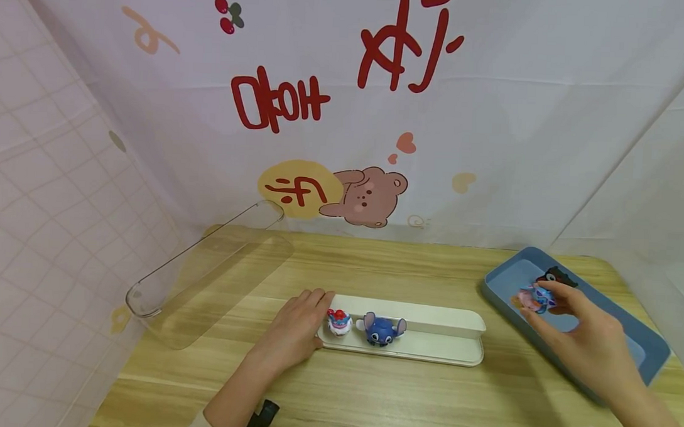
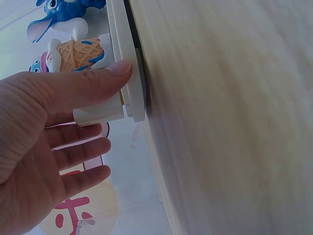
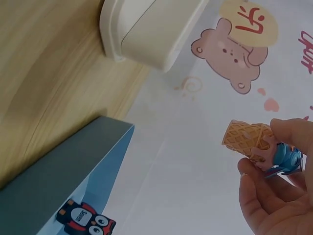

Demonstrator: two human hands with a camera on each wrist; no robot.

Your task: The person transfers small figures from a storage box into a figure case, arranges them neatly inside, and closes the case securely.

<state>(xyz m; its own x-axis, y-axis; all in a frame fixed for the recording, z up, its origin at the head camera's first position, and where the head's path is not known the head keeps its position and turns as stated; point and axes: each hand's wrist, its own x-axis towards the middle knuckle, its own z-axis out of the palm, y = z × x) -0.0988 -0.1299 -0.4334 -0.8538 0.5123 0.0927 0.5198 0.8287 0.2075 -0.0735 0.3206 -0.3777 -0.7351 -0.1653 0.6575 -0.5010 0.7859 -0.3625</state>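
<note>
My left hand (image 1: 301,325) grips the left end of a long cream-white tray (image 1: 445,349), its thumb on the near rim and its fingers around the far side. Inside the tray, a white figurine with a red top (image 1: 339,323) sits nearest that hand; the left wrist view shows a waffle-cone part (image 2: 80,54) on it. Right of it sits a blue big-eared figurine (image 1: 380,330). Over the blue tray (image 1: 504,276), my right hand (image 1: 589,335) pinches an ice-cream-cone figurine (image 3: 249,139) with a blue character at one end, between thumb and fingers.
A black-and-red owl-like figurine (image 3: 85,219) lies in the blue tray. A clear plastic cover (image 1: 215,278) stands on the wooden table (image 1: 403,398) at the left. A printed white cloth (image 1: 492,118) hangs behind, with white side walls.
</note>
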